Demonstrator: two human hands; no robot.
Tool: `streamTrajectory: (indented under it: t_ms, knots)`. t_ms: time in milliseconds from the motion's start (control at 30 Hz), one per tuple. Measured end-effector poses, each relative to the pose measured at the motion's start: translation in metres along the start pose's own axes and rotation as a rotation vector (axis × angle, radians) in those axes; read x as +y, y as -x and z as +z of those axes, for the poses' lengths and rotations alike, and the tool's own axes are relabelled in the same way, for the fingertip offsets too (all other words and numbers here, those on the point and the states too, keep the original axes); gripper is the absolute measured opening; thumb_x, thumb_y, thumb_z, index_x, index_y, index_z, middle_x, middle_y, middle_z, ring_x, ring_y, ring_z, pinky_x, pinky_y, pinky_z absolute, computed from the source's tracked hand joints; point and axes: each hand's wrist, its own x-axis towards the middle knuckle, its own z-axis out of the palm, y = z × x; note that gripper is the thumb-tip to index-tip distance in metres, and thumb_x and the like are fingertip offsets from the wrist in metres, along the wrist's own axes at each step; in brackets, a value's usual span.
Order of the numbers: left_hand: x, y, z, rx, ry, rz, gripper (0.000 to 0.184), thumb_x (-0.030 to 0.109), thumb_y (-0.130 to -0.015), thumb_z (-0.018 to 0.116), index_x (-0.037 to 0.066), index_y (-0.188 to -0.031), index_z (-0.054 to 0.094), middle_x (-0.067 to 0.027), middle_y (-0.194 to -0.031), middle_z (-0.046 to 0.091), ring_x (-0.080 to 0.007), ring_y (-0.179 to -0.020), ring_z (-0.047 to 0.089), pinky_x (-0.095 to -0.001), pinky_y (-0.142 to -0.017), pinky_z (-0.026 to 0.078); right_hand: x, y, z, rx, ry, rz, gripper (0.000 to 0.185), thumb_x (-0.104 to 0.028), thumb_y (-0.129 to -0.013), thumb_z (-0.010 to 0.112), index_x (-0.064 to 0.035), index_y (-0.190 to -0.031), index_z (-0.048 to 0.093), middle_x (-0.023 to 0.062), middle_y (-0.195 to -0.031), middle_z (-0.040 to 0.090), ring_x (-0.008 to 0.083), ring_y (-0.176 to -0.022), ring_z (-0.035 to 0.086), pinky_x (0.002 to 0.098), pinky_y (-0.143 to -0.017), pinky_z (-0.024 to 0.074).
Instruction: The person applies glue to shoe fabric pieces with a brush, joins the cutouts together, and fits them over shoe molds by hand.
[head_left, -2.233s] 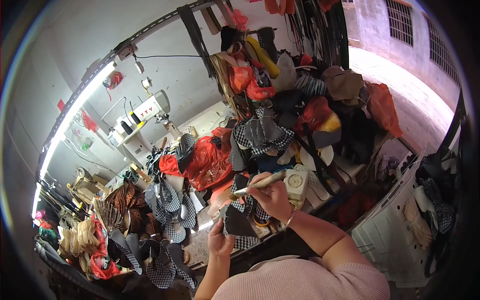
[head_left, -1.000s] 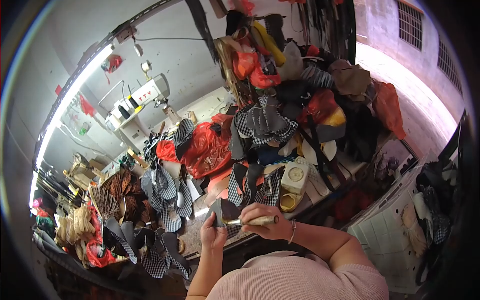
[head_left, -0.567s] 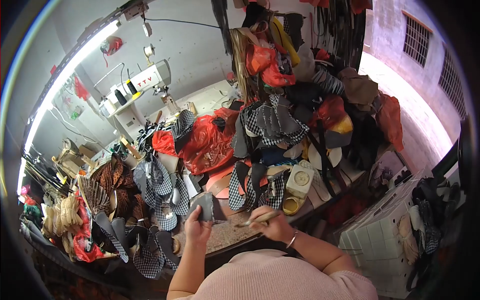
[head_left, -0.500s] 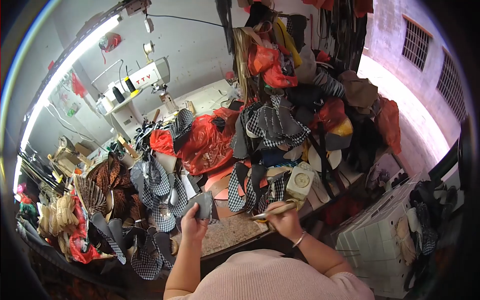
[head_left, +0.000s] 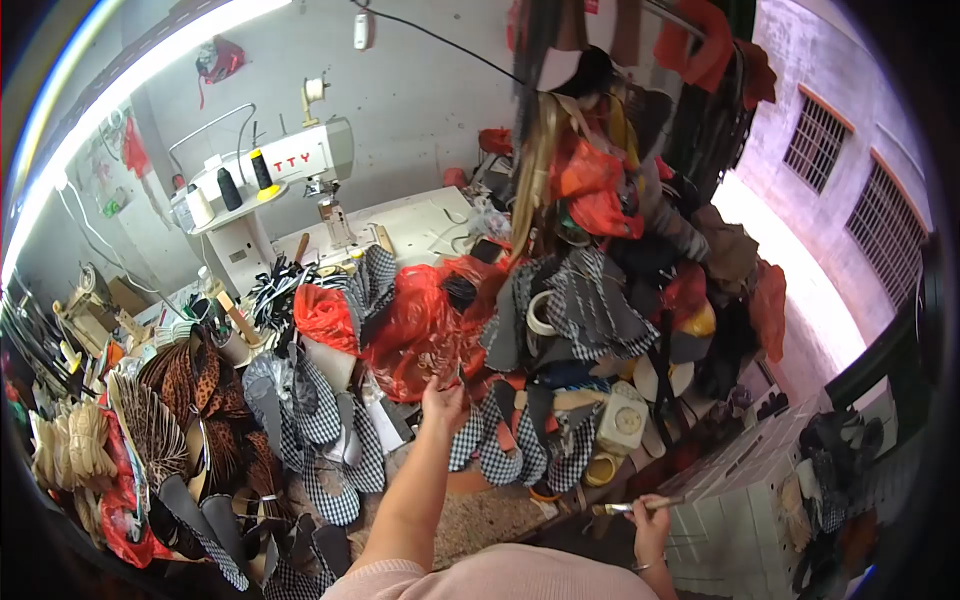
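We can't tell whether left hand (head_left: 443, 402) grips or just touches red bag (head_left: 412, 335). Right forearm (head_left: 656, 578) cut off by bottom edge, light tube (head_left: 150, 65) by top edge. Dark hanging strap (head_left: 539, 50) blurred to us.

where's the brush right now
In the head view, the brush is in the person's right hand, toward the lower right, below the off-white plastic container.
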Motion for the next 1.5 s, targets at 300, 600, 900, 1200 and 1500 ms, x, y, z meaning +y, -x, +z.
streamTrajectory:
  t_ms: [300, 600, 900, 1200, 1500]
  knots:
    - [0.126, -0.002, 0.059, -0.288, -1.219, 1.312, 0.027, 0.010, -0.075, 0.063, 0.002, -0.101, 0.057, -0.0150, -0.099, 0.060, -0.0278, -0.096, 0.057, -0.0328, -0.084, 0.043, 0.006, 0.011, 0.021, -0.065, 0.364, -0.045, 0.014, -0.009, -0.085, 0.055, 0.0019, -0.090, 0.049, 0.0054, -0.081, 0.052, 0.0124, -0.070, 0.051, 0.0223, -0.062, 0.0464]
    - [0.212, -0.074, 0.100, 0.121, -2.810, 1.092, 0.040, 0.022, -0.074, 0.057, 0.008, -0.111, 0.055, -0.0112, -0.122, 0.052, -0.0266, -0.130, 0.027, -0.0555, -0.105, 0.009, 0.013, 0.030, 0.018, 0.034, 0.346, -0.093, 0.014, -0.001, -0.074, 0.065, -0.0004, -0.084, 0.056, 0.0030, -0.074, 0.058, 0.0088, -0.065, 0.054, 0.0228, -0.060, 0.0447]
    - [0.193, 0.069, 0.068, -0.006, -1.405, 1.220, 0.027, 0.021, -0.078, 0.063, -0.002, -0.090, 0.059, -0.0160, -0.088, 0.063, -0.0251, -0.088, 0.060, -0.0366, -0.079, 0.045, 0.017, -0.002, 0.007, 0.011, 0.405, -0.167, 0.014, -0.003, -0.072, 0.068, -0.0023, -0.083, 0.058, 0.0013, -0.070, 0.057, 0.0067, -0.061, 0.050, 0.0222, -0.056, 0.0425]
    - [0.046, 0.344, -0.064, -0.124, -0.114, 0.845, 0.036, 0.033, -0.087, 0.045, 0.006, -0.108, 0.055, -0.0076, -0.106, 0.058, -0.0205, -0.094, 0.057, -0.0361, -0.082, 0.047, 0.023, -0.081, -0.024, -0.223, 0.374, -0.332, 0.016, -0.007, -0.072, 0.069, -0.0026, -0.083, 0.059, 0.0048, -0.073, 0.061, 0.0089, -0.066, 0.055, 0.0235, -0.060, 0.0451]
    - [-0.066, 0.268, -0.171, 0.341, -0.988, 0.906, 0.061, 0.030, -0.073, 0.068, -0.002, -0.118, 0.041, -0.0163, -0.109, 0.051, -0.0255, -0.101, 0.050, -0.0343, -0.090, 0.037, 0.034, -0.124, -0.041, -0.477, 0.300, -0.378, 0.015, -0.006, -0.073, 0.068, -0.0008, -0.083, 0.057, 0.0032, -0.070, 0.057, 0.0097, -0.064, 0.053, 0.0238, -0.059, 0.0446]
